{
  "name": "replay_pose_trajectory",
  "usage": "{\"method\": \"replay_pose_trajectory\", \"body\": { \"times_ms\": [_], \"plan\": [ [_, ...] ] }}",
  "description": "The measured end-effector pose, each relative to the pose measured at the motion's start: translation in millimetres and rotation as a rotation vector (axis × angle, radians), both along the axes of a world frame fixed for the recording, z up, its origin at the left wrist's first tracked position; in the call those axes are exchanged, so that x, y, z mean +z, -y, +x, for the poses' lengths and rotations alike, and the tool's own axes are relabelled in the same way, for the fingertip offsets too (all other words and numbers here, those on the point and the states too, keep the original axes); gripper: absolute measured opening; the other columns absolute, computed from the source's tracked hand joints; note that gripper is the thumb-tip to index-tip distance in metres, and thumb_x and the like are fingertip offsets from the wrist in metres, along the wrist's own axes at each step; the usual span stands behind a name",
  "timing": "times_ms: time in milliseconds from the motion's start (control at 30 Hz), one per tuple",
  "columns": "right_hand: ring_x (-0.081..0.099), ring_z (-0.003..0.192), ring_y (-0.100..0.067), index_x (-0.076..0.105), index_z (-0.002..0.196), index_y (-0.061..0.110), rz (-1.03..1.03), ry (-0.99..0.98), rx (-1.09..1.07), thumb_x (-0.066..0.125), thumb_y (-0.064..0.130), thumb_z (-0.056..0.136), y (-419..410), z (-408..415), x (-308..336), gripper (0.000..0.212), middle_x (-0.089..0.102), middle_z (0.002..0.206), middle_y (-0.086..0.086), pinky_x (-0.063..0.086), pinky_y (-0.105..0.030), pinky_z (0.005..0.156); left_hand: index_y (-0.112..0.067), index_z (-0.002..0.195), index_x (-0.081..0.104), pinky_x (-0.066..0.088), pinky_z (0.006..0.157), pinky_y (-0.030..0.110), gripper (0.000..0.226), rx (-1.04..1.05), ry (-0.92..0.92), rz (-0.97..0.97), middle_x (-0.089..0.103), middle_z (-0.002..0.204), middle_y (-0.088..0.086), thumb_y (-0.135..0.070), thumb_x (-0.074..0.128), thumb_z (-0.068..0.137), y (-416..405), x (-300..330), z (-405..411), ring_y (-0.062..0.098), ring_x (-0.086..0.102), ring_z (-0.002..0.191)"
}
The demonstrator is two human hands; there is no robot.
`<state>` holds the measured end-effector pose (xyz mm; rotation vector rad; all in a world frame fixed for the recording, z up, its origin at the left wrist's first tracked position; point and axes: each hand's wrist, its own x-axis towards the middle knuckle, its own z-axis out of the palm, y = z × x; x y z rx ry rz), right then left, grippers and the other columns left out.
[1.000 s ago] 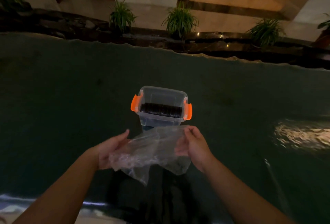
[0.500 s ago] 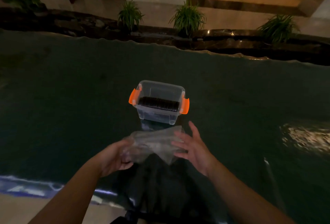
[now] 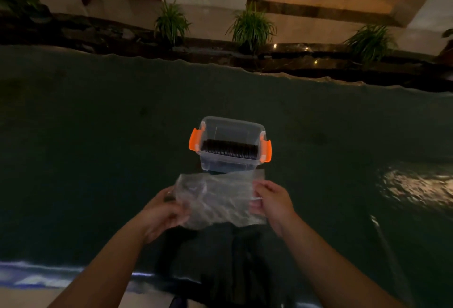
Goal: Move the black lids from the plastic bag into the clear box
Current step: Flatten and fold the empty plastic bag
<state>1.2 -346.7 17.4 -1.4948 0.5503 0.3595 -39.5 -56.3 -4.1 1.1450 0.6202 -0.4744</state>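
A clear box (image 3: 230, 163) with orange side latches stands on the dark table. Inside it a row of black lids (image 3: 230, 152) stands on edge. Just in front of the box, a crumpled clear plastic bag (image 3: 218, 199) is stretched flat between my hands. My left hand (image 3: 163, 212) pinches its left edge and my right hand (image 3: 273, 201) pinches its right edge. I see no lids in the bag.
The dark green table cover (image 3: 98, 160) spreads wide on every side of the box. Its far edge meets a dark ledge with several potted plants (image 3: 252, 26). A bright reflection (image 3: 414, 185) lies on the cover at the right.
My right hand, open half a second ago, has closed on the bag's right edge. Both hands have pulled the crumpled bag out flat and wide in front of the box.
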Motion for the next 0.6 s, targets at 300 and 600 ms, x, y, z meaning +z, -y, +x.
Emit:
{"method": "replay_pose_trajectory", "body": {
  "times_ms": [300, 600],
  "plan": [
    [0.064, 0.067, -0.025, 0.065, 0.104, 0.007, -0.421, -0.050, -0.014, 0.063, 0.029, 0.095, -13, 18, -18, 0.024, 0.067, 0.083, -0.012, 0.055, -0.039, 0.064, -0.015, 0.147, 0.040, 0.059, 0.072, 0.034, 0.087, -0.336, -0.019, 0.436, 0.064, 0.123, 0.006, 0.009, 0.082, 0.074, -53, 6, -7, 0.021, 0.072, 0.095],
    [0.023, 0.151, -0.028, 0.043, 0.149, 0.011, -1.060, 0.620, 0.481, 0.041, 0.035, 0.103, -76, -36, -45, 0.052, 0.038, 0.157, -0.012, 0.023, -0.051, 0.122, -0.010, 0.148, 0.046, 0.018, 0.124, 0.041, 0.065, -0.740, 0.971, 1.350, 0.046, 0.154, 0.013, -0.042, 0.058, 0.093, 3, -12, -11, 0.028, 0.028, 0.150]
  ]
}}
